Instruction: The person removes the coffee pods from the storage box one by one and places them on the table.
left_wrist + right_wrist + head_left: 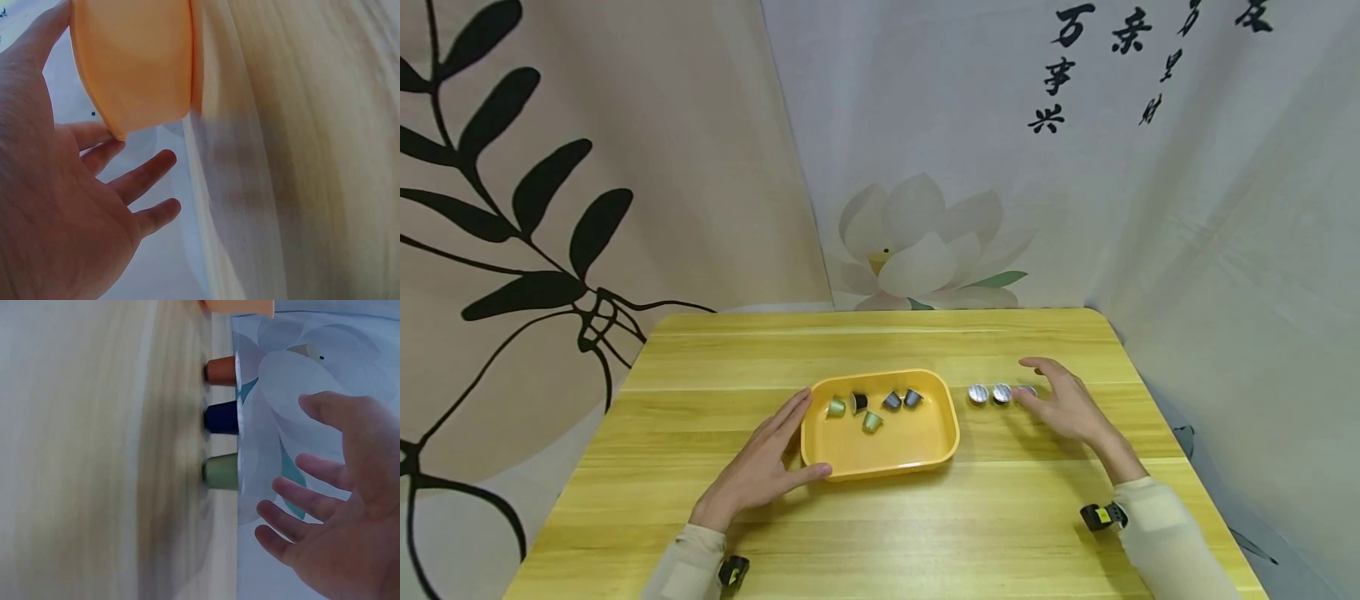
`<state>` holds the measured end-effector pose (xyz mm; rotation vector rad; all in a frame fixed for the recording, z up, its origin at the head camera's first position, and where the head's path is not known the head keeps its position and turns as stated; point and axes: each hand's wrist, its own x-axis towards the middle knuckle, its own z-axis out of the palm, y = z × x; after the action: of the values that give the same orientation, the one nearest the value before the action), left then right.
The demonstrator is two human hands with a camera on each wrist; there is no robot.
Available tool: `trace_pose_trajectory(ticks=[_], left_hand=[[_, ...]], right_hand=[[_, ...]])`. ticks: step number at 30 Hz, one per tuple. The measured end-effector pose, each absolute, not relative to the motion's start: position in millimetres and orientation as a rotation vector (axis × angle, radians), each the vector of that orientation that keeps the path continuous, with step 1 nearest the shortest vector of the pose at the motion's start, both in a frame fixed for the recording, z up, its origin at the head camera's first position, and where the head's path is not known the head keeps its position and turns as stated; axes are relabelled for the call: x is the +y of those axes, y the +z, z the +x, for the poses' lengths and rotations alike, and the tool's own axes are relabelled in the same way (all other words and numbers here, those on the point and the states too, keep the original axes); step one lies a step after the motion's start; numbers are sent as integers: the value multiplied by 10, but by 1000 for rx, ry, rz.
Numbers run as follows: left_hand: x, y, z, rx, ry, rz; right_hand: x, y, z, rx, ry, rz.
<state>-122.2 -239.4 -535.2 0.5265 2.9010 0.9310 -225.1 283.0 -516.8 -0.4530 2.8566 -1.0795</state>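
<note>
My left hand (pixel 758 467) holds the left end of a yellow tray (pixel 887 460), thumb at the front corner and fingers along the left rim; in the left wrist view two fingers extend free below the tray's edge. Inside the tray lie several small coffee capsules, among them green (pixel 872 422), black (pixel 859 402) and blue (pixel 913 398) ones. My right hand (pixel 1066 407), fingers spread, hovers beside three capsules standing lid up in a row: orange (pixel 222 372), dark blue (pixel 222 418) and green (pixel 222 472). It partly covers the rightmost lid in the head view and holds nothing.
A light wooden table (pixel 880 542) carries everything. Behind it hangs a printed curtain (pixel 925 167) with a lotus and black characters. Black leaves are printed on the left-hand cloth (pixel 700 167). Each forearm wears a small black camera on the wrist.
</note>
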Motion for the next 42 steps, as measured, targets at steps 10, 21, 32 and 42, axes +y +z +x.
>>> trace_pose_trajectory(ticks=[10,21,32,42], left_hand=[[-2386,-5348,-1218,2899,945,532],[-2389,-5333,-1223,2893,957,539],[-2387,-5335,-1227,2889,968,544],[-2389,-5358,-1232,2899,960,550]], right_hand=[[2639,-5001,-2211,2878,-1061,-541],[2391,-4806,-2190,2846,-1076,-656],[2149,-4723,-2175,2831,-1114,-853],[1940,-4663,-2145,2780,-1051,-1085]])
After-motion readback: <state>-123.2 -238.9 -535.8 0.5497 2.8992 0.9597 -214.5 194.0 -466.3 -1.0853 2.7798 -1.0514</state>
